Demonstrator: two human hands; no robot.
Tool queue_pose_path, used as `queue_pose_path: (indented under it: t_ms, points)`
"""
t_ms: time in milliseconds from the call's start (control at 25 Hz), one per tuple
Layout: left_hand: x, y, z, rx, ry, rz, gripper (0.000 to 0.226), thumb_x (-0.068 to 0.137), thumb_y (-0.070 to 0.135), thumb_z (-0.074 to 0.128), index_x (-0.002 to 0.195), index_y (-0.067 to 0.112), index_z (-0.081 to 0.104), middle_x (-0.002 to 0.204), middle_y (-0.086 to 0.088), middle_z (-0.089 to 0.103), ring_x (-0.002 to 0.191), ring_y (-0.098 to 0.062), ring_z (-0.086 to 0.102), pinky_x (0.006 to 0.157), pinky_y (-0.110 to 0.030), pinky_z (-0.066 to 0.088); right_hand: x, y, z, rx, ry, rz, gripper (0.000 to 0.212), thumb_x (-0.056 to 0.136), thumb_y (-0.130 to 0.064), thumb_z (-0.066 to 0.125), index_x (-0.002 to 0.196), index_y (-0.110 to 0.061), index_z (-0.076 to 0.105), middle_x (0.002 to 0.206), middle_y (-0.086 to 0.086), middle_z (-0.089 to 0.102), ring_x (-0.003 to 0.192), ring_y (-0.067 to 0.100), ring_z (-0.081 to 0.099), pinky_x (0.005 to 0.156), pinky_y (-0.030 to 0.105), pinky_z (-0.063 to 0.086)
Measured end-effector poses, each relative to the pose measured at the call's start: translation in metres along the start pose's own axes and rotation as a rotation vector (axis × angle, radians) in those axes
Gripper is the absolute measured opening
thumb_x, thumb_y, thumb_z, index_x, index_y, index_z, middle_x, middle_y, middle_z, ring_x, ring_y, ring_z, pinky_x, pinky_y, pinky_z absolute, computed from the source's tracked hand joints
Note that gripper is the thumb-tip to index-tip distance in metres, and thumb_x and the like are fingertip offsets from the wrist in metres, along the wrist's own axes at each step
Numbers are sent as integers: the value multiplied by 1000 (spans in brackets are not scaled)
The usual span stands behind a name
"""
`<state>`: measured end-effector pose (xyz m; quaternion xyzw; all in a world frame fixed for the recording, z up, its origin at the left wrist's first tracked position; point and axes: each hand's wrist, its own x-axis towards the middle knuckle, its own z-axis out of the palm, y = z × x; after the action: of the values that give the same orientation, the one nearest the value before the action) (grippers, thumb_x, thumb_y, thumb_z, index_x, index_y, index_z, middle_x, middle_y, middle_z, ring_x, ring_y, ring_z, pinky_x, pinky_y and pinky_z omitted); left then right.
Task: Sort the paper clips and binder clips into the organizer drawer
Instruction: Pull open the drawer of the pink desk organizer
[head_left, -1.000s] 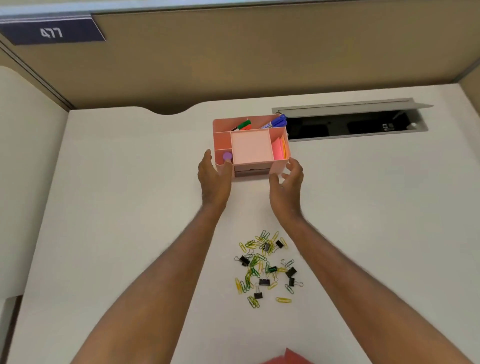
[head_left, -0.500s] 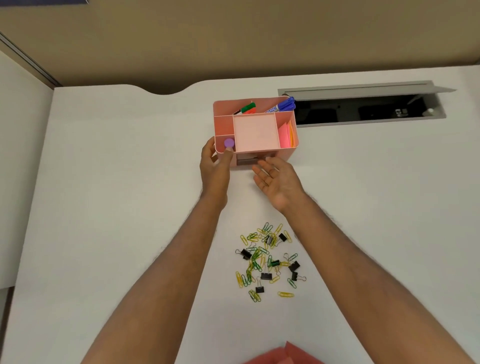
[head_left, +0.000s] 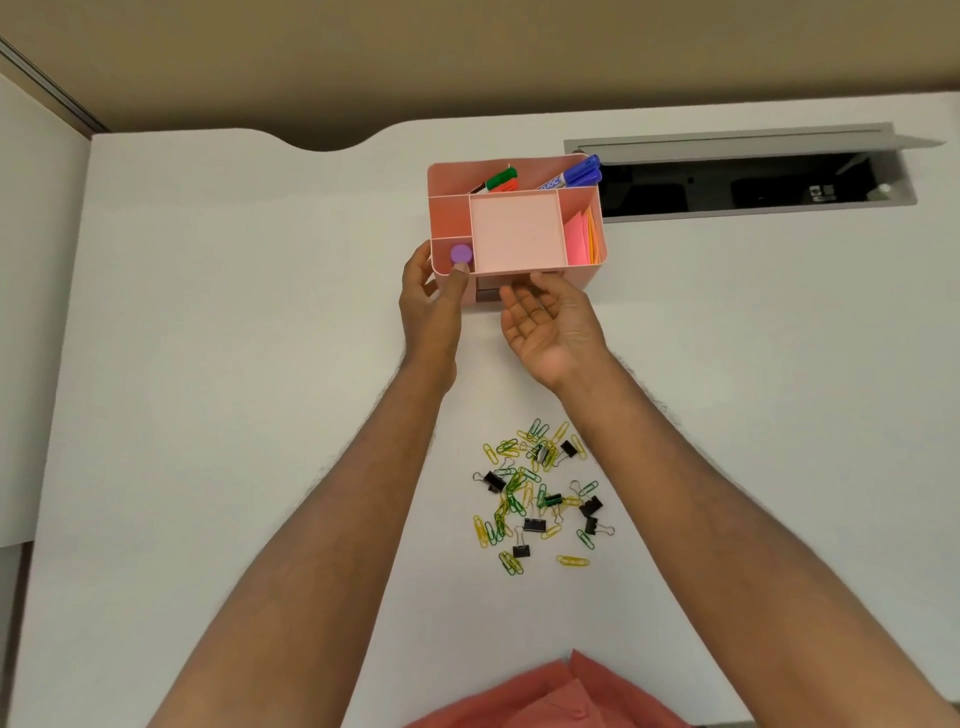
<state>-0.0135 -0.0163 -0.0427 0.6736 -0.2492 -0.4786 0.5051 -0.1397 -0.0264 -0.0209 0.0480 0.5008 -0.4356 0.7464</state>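
Observation:
A pink desk organizer (head_left: 514, 228) stands on the white desk, with markers, sticky notes and a purple disc in its compartments. My left hand (head_left: 431, 306) grips its front left corner, thumb on the rim. My right hand (head_left: 550, 327) is palm up at the organizer's front, fingertips at the drawer (head_left: 488, 295) in its base; the drawer front is mostly hidden. A loose pile of yellow and green paper clips (head_left: 511, 493) and black binder clips (head_left: 535, 524) lies on the desk between my forearms.
A grey cable hatch (head_left: 737, 182) lies open in the desk just right of the organizer. A tan partition wall runs along the back. A white side panel stands at the left. Salmon-coloured clothing (head_left: 550, 696) shows at the bottom edge.
My right hand left the organizer's right corner, turned palm up and moved to the drawer front. The left hand stays on the left corner. The camera view shifted slightly.

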Motion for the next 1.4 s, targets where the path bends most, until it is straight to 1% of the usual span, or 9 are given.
queue_pose_path:
  t_ms: [240,440,760,880,1080,1160,1240,1320,1400]
  points:
    - [0,0,0,-7,-5,-4,55,96,37,66,146,29,45,143,4,56,132,-19,52,105,-43,53,-7,9,-5,-50,32,-27,30,93,-32,73,117,-18,61,100,1,66,91,15,65,76,26,53]
    - [2,-1,0,-1,1,-8,55,96,37,66,147,28,45,144,3,55,131,-18,52,104,-42,54,-17,25,-31,-101,46,-3,10,96,-27,70,99,-18,67,96,-3,70,91,13,66,75,25,52]
    - [3,-3,2,26,7,-8,59,96,41,65,149,29,42,146,4,52,131,-18,51,103,-39,53,-19,30,-40,-148,44,-28,10,96,-30,71,97,-20,69,98,-4,73,92,12,66,73,25,51]
    - [1,-2,1,22,-2,-4,59,97,40,64,150,27,41,148,2,52,134,-20,50,106,-43,52,-18,30,-42,-172,38,-30,16,96,-32,70,105,-19,69,101,-5,73,96,12,67,73,24,52]
    - [-3,-3,-1,93,-17,-56,65,97,53,58,152,28,37,154,1,46,140,-22,44,112,-46,45,-27,23,-53,-261,25,-20,49,93,-36,74,135,-14,61,120,0,69,104,16,69,81,29,56]
    - [-11,-13,-9,181,-10,-90,70,96,56,57,155,27,33,158,0,40,143,-21,40,114,-42,41,-35,17,-67,-379,32,-89,46,94,-31,74,135,-18,58,120,0,69,106,17,70,81,29,57]
    - [-28,-31,-23,273,-18,-67,66,96,50,61,152,23,39,155,-2,43,140,-19,42,112,-35,40,-44,16,-84,-650,51,-238,36,98,-28,67,132,-24,58,118,-3,68,105,13,70,81,28,56]
    - [-54,-54,-39,427,-80,46,49,97,32,65,142,16,54,142,-6,54,131,-20,50,107,-30,45,-53,19,-104,-1017,57,-451,26,100,-27,60,126,-28,61,117,-9,66,102,8,67,82,28,54]
    - [-80,-75,-50,620,-205,200,35,95,20,67,129,12,66,128,-7,62,119,-22,57,102,-35,49,-58,24,-124,-1389,-6,-620,27,101,-21,56,127,-28,62,126,-10,63,109,7,62,91,29,52]
